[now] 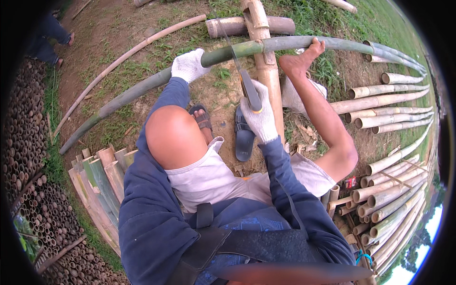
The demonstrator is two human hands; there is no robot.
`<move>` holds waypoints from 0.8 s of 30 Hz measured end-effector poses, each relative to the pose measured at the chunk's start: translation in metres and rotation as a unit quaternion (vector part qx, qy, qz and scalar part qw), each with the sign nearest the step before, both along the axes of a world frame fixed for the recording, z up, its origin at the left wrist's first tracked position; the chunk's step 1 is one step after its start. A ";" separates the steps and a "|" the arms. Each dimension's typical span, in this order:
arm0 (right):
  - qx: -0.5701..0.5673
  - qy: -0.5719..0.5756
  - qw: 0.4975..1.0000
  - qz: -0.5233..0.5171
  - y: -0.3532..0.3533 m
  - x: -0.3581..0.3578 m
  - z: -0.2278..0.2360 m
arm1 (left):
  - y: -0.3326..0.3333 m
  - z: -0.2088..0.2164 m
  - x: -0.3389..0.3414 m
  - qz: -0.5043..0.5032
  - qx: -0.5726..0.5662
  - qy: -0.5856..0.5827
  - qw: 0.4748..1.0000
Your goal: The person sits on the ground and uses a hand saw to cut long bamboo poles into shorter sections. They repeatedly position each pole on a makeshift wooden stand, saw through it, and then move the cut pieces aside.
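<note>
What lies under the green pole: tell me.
A pale bamboo beam crosses beneath the green pole; grassy ground shows beside it. The beam's stretch directly underneath is covered.

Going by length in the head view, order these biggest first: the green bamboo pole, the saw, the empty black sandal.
1. Green bamboo pole
2. Saw, blade and handle together
3. Empty black sandal

Worn on the head as the left unit of a side-by-side fisheye pair. Aimed steeply downward over the wearer's shorts (204, 178) toward the ground (222, 142). Set near enough to take in left hand (190, 65) and right hand (259, 111). Spread very wide, bent toward the periphery, reaching past the ground's right edge to sky (433, 224).
</note>
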State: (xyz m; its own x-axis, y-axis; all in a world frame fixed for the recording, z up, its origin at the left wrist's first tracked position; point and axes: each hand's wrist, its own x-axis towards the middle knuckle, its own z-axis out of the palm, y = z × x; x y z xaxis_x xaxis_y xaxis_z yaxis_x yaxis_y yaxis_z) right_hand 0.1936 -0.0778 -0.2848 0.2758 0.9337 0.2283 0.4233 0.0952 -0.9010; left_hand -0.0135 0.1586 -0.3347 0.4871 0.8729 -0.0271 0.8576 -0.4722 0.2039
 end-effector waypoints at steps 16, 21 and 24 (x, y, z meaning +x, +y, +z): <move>0.005 0.021 0.999 -0.029 0.040 -0.006 -0.003 | 0.007 0.017 0.005 -0.004 0.002 0.027 1.000; 0.004 -0.046 0.999 -0.004 -0.145 0.006 0.053 | 0.009 0.014 0.005 -0.001 -0.019 0.011 1.000; -0.080 -0.044 0.996 -0.005 -0.188 0.005 0.067 | 0.011 0.013 0.007 0.010 -0.031 0.009 0.999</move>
